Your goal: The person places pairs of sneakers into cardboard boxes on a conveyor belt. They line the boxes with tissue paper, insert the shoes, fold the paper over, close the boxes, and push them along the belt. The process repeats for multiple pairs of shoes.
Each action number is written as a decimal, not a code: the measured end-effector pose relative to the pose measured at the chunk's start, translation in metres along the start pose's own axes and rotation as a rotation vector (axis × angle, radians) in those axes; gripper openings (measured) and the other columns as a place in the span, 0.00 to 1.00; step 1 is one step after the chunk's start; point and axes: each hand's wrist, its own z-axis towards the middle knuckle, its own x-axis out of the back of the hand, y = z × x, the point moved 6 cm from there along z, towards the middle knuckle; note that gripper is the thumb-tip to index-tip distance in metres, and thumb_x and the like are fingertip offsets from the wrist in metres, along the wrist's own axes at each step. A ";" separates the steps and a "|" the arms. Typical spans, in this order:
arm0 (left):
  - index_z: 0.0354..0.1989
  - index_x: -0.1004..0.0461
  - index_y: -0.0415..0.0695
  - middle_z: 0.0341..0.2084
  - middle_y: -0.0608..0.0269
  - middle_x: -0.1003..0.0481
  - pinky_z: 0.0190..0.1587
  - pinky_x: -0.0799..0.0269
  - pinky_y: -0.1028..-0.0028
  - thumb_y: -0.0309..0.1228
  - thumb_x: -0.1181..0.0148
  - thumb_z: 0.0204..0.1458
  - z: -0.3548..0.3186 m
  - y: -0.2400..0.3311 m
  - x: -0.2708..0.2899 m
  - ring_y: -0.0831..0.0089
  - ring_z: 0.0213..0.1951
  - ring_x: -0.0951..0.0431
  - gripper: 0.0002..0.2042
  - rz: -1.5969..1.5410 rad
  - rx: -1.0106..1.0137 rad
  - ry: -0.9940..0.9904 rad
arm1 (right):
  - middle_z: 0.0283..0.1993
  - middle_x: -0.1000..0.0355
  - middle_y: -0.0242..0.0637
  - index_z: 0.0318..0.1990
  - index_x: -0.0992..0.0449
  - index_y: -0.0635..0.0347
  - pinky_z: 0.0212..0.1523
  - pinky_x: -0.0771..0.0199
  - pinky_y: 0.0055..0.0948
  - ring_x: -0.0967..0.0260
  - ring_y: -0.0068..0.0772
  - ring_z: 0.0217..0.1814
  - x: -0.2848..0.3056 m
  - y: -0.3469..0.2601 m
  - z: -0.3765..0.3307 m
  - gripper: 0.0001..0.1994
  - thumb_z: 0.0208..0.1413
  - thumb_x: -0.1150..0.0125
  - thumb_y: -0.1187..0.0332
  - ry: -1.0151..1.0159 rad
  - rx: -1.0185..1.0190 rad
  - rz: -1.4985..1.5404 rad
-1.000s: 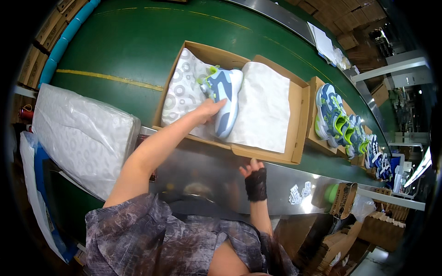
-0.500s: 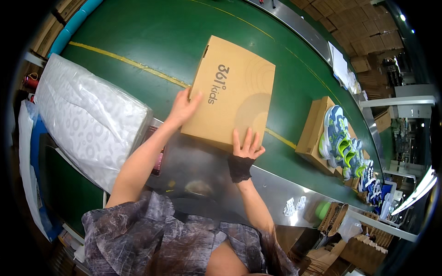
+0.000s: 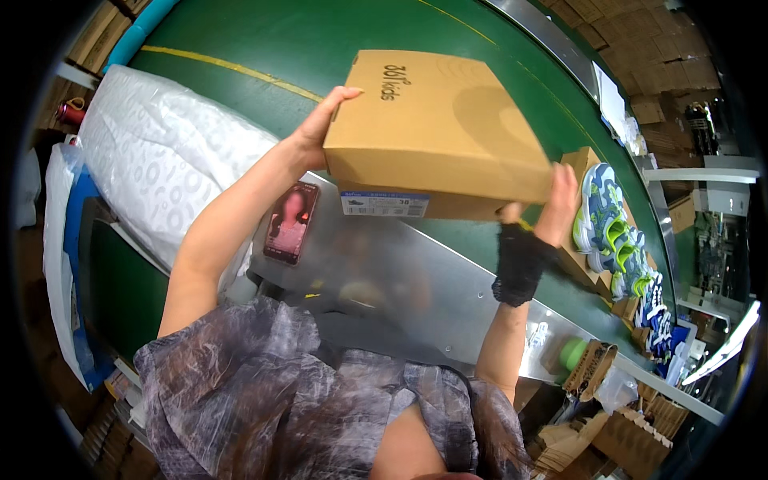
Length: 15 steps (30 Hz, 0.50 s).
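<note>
Box (image 3: 438,128), open a second ago, then shut flat on belt (image 3: 240,40), now lifted clear; left hand (image 3: 316,128) and right hand (image 3: 558,204) clasp its ends

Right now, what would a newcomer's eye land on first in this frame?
The closed brown cardboard box fills the centre, lifted above the green conveyor belt between the left hand and the right hand. Next come the bright blue-and-green shoes at right, and the stack of white patterned paper at left.
</note>
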 end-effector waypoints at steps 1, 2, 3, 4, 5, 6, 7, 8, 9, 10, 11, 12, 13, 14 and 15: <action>0.49 0.36 0.42 0.42 0.56 0.30 0.42 0.31 0.69 0.50 0.53 0.47 -0.018 0.004 -0.002 0.68 0.41 0.29 0.27 -0.033 -0.027 0.032 | 0.57 0.45 0.49 0.54 0.40 0.61 0.56 0.46 0.38 0.46 0.47 0.58 0.007 0.008 -0.007 0.28 0.40 0.45 0.78 0.103 -0.057 0.060; 0.48 0.35 0.41 0.40 0.56 0.29 0.41 0.30 0.70 0.48 0.53 0.48 -0.037 0.010 -0.006 0.69 0.40 0.27 0.25 -0.072 -0.053 0.052 | 0.57 0.45 0.49 0.54 0.40 0.62 0.57 0.47 0.38 0.46 0.47 0.59 0.009 0.015 -0.016 0.26 0.43 0.45 0.76 0.076 -0.108 0.050; 0.47 0.35 0.40 0.39 0.56 0.29 0.39 0.28 0.72 0.47 0.53 0.49 -0.054 0.017 -0.003 0.69 0.38 0.26 0.24 -0.106 -0.093 0.083 | 0.57 0.46 0.49 0.54 0.40 0.63 0.57 0.47 0.37 0.47 0.48 0.59 0.005 0.024 -0.031 0.24 0.47 0.45 0.74 0.051 -0.154 0.056; 0.50 0.36 0.44 0.43 0.58 0.31 0.42 0.32 0.67 0.52 0.54 0.46 -0.069 0.022 0.006 0.69 0.42 0.30 0.28 -0.089 -0.127 0.056 | 0.57 0.46 0.50 0.53 0.39 0.63 0.57 0.46 0.37 0.46 0.48 0.59 -0.005 0.032 -0.048 0.23 0.47 0.45 0.74 -0.007 -0.113 0.055; 0.50 0.36 0.44 0.43 0.59 0.31 0.41 0.32 0.67 0.52 0.55 0.46 -0.087 0.030 0.010 0.69 0.42 0.30 0.28 -0.094 -0.176 0.087 | 0.58 0.47 0.50 0.53 0.39 0.62 0.57 0.46 0.37 0.46 0.48 0.58 -0.015 0.037 -0.066 0.23 0.47 0.44 0.74 -0.086 -0.131 0.048; 0.50 0.36 0.44 0.43 0.59 0.31 0.41 0.32 0.68 0.53 0.55 0.47 -0.107 0.037 0.010 0.70 0.42 0.30 0.28 -0.095 -0.230 0.119 | 0.58 0.48 0.53 0.52 0.38 0.62 0.56 0.45 0.38 0.46 0.51 0.58 -0.026 0.049 -0.091 0.23 0.46 0.43 0.73 -0.139 -0.168 0.082; 0.50 0.36 0.45 0.43 0.60 0.31 0.41 0.32 0.68 0.53 0.56 0.47 -0.130 0.046 0.013 0.70 0.42 0.30 0.28 -0.104 -0.287 0.151 | 0.58 0.49 0.55 0.50 0.37 0.63 0.55 0.43 0.39 0.46 0.53 0.58 -0.039 0.064 -0.115 0.22 0.45 0.42 0.72 -0.184 -0.177 0.050; 0.49 0.36 0.45 0.42 0.62 0.31 0.39 0.31 0.70 0.52 0.57 0.48 -0.153 0.052 0.018 0.71 0.40 0.29 0.27 -0.108 -0.332 0.159 | 0.57 0.48 0.57 0.51 0.38 0.60 0.55 0.43 0.40 0.46 0.54 0.58 -0.053 0.079 -0.141 0.23 0.46 0.41 0.68 -0.246 -0.227 0.061; 0.49 0.36 0.45 0.41 0.63 0.30 0.39 0.31 0.70 0.52 0.57 0.48 -0.175 0.059 0.028 0.71 0.40 0.29 0.26 -0.111 -0.406 0.224 | 0.58 0.49 0.58 0.51 0.38 0.61 0.55 0.43 0.40 0.46 0.55 0.57 -0.066 0.093 -0.166 0.23 0.46 0.41 0.67 -0.307 -0.249 0.003; 0.48 0.35 0.46 0.40 0.63 0.30 0.38 0.31 0.70 0.52 0.57 0.48 -0.198 0.063 0.038 0.71 0.39 0.29 0.25 -0.110 -0.478 0.295 | 0.58 0.50 0.57 0.52 0.38 0.60 0.55 0.43 0.40 0.45 0.54 0.57 -0.070 0.091 -0.183 0.24 0.47 0.41 0.64 -0.371 -0.253 -0.075; 0.47 0.35 0.46 0.40 0.63 0.30 0.37 0.30 0.70 0.51 0.58 0.49 -0.218 0.064 0.046 0.71 0.38 0.28 0.25 -0.109 -0.536 0.356 | 0.60 0.51 0.54 0.52 0.38 0.59 0.56 0.47 0.43 0.46 0.52 0.58 -0.077 0.100 -0.204 0.25 0.46 0.42 0.60 -0.433 -0.325 -0.110; 0.46 0.34 0.47 0.38 0.63 0.29 0.36 0.30 0.70 0.50 0.58 0.49 -0.239 0.065 0.058 0.70 0.36 0.28 0.23 -0.103 -0.643 0.443 | 0.61 0.51 0.52 0.53 0.38 0.58 0.57 0.50 0.46 0.48 0.50 0.60 -0.083 0.107 -0.223 0.26 0.46 0.43 0.58 -0.541 -0.431 -0.149; 0.44 0.33 0.46 0.37 0.63 0.28 0.37 0.29 0.70 0.48 0.59 0.50 -0.262 0.062 0.061 0.70 0.36 0.27 0.21 -0.142 -0.702 0.449 | 0.61 0.51 0.50 0.53 0.38 0.57 0.57 0.53 0.48 0.50 0.49 0.61 -0.087 0.108 -0.238 0.26 0.46 0.43 0.57 -0.576 -0.431 -0.205; 0.43 0.33 0.44 0.38 0.62 0.28 0.37 0.29 0.69 0.47 0.60 0.51 -0.290 0.059 0.082 0.68 0.36 0.26 0.21 -0.150 -0.842 0.569 | 0.61 0.52 0.49 0.53 0.38 0.57 0.57 0.55 0.50 0.52 0.47 0.62 -0.093 0.108 -0.254 0.27 0.46 0.44 0.57 -0.618 -0.427 -0.254; 0.43 0.32 0.43 0.38 0.62 0.27 0.37 0.29 0.68 0.44 0.61 0.52 -0.315 0.053 0.091 0.68 0.38 0.26 0.20 -0.119 -0.846 0.441 | 0.62 0.52 0.48 0.53 0.38 0.58 0.57 0.59 0.51 0.55 0.47 0.64 -0.092 0.101 -0.265 0.26 0.47 0.46 0.56 -0.598 -0.315 -0.317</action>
